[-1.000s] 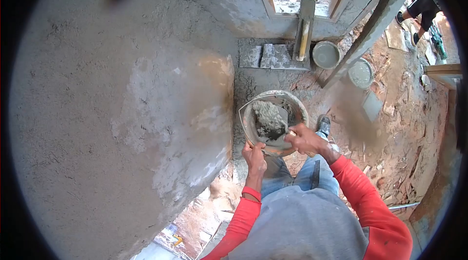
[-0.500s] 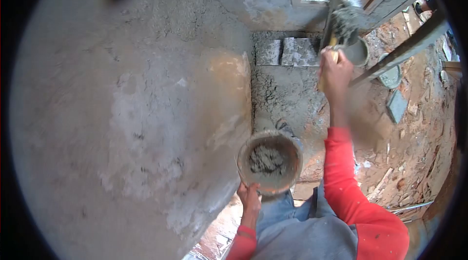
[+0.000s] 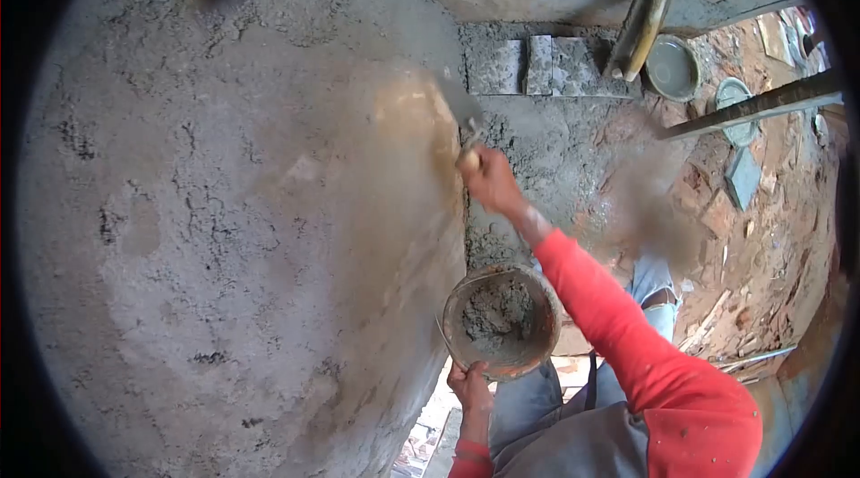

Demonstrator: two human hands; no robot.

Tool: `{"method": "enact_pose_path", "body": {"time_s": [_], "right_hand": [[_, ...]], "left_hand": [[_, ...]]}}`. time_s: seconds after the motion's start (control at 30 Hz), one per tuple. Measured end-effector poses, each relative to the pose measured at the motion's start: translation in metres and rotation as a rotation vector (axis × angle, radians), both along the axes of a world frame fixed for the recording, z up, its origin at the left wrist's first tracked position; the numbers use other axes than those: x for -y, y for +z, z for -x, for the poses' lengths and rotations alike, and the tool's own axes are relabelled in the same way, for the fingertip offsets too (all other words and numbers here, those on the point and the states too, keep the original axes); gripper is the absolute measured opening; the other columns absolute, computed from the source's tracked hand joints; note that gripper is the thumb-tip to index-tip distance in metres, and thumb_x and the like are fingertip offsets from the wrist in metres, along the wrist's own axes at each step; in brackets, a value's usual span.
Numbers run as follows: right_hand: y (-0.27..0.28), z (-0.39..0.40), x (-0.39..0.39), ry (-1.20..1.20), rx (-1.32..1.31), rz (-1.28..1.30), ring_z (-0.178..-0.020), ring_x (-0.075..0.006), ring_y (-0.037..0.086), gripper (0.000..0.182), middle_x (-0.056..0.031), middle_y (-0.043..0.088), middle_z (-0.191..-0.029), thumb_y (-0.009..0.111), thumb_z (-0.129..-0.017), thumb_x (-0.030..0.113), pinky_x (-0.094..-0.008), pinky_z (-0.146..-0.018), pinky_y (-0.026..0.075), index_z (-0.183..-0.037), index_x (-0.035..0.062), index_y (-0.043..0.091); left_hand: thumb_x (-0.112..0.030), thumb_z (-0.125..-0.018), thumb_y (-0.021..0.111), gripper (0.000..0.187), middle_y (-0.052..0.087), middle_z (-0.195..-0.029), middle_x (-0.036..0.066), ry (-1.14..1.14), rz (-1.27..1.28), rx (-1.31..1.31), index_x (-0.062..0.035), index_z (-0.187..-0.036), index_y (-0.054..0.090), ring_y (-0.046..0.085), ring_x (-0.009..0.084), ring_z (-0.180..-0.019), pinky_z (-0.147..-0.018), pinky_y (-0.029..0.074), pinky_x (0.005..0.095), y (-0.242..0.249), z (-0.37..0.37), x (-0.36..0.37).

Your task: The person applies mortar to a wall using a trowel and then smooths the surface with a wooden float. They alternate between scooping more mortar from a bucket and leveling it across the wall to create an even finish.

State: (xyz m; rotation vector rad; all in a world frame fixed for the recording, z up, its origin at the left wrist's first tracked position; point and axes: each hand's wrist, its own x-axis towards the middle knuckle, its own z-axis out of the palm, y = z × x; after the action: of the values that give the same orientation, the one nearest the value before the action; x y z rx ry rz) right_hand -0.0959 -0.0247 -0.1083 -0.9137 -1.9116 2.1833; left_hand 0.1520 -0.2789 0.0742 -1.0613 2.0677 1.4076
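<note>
The right hand [image 3: 491, 179], its grip closed round a trowel [image 3: 463, 111] near upper centre, is apparently working the wall's edge [image 3: 394, 173], while the left hand [image 3: 470, 387], gripping the rim, is holding a bucket [image 3: 540, 333] of mortar [image 3: 495, 310] at lower centre, the next move seemingly calling for steady blade pressure.

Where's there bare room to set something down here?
The rough grey floor looks bare between the slab row, the right hand and the bucket. It is crowded at the row's right end, where the float and tub stand side by side; the ground on the right is littered.
</note>
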Motion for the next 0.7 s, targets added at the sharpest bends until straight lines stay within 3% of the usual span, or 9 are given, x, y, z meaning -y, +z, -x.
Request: {"method": "enact_pose_path", "body": {"time_s": [0.03,0.1,0.2,0.33,0.5,0.63,0.7], "right_hand": [[-0.041,0.027,-0.013,-0.014,0.067,0.145,-0.066,-0.0289,0.072,0.028,-0.0143,0.074,-0.079,0.067,-0.098,0.024,-0.0438,-0.064,0.057,-0.108,-0.0016,0.073],[-0.055,0.083,-0.042,-0.14,0.146,0.425,-0.062,-0.0233,0.068,0.026,-0.01,0.072,-0.079,0.067,-0.1,0.021,-0.0401,-0.056,0.055,-0.106,-0.0034,0.072],[-0.087,0.159,-0.061,-0.179,0.062,0.755,-0.054,-0.0194,0.062,0.02,-0.009,0.063,-0.071,0.065,-0.102,0.018,-0.0374,-0.046,0.05,-0.094,0.0003,0.066],[-0.034,0.191,-0.043,-0.184,-0.049,0.778,-0.048,-0.0177,0.056,0.02,-0.0062,0.056,-0.065,0.061,-0.103,0.014,-0.0365,-0.041,0.048,-0.086,0.003,0.061],[0.077,0.172,-0.03,-0.159,-0.133,0.758,-0.044,-0.0178,0.053,0.019,-0.0065,0.057,-0.065,0.06,-0.102,0.012,-0.0359,-0.041,0.046,-0.085,0.0039,0.058],[0.134,0.133,-0.019,-0.084,-0.145,0.686,-0.044,-0.0174,0.054,0.016,-0.0064,0.059,-0.066,0.059,-0.102,0.013,-0.0364,-0.04,0.045,-0.088,0.0046,0.059],[0.157,0.107,-0.023,0.016,-0.204,0.816,-0.044,-0.0163,0.054,0.016,-0.0055,0.059,-0.067,0.06,-0.102,0.016,-0.0353,-0.039,0.045,-0.091,0.0049,0.059]], "left_hand": [[0.008,-0.081,0.067,0.042,0.077,-0.113,0.006,0.017,-0.03,-0.006,0.0032,-0.122,0.072,0.069,0.0165,-0.099,-0.095,0.053,0.0318,-0.009,-0.001,-0.002],[0.008,-0.081,0.067,0.04,0.077,-0.113,0.006,0.046,-0.064,-0.011,0.0027,-0.12,0.073,0.069,0.0165,-0.099,-0.095,0.053,0.0318,-0.022,-0.008,0.0],[0.006,-0.081,0.066,0.041,0.075,-0.112,0.007,-0.002,-0.038,0.04,0.0021,-0.122,0.07,0.069,0.0179,-0.1,-0.095,0.053,0.0319,-0.037,-0.011,-0.001],[0.005,-0.082,0.066,0.037,0.074,-0.109,0.007,0.03,-0.057,0.106,0.0012,-0.119,0.07,0.069,0.0172,-0.097,-0.092,0.053,0.0311,-0.036,-0.005,-0.012],[0.006,-0.083,0.067,0.031,0.075,-0.106,0.006,-0.036,-0.056,0.037,0.0013,-0.113,0.072,0.069,0.0153,-0.095,-0.091,0.053,0.0309,-0.028,0.001,-0.02],[0.007,-0.082,0.067,0.032,0.077,-0.109,0.006,-0.024,-0.062,-0.031,0.0029,-0.113,0.074,0.069,0.0145,-0.095,-0.093,0.053,0.0303,-0.012,0.009,-0.035],[0.007,-0.082,0.066,0.034,0.077,-0.11,0.006,-0.02,-0.064,-0.052,0.0034,-0.115,0.073,0.069,0.0147,-0.096,-0.095,0.053,0.03,-0.003,0.009,-0.041]]}}
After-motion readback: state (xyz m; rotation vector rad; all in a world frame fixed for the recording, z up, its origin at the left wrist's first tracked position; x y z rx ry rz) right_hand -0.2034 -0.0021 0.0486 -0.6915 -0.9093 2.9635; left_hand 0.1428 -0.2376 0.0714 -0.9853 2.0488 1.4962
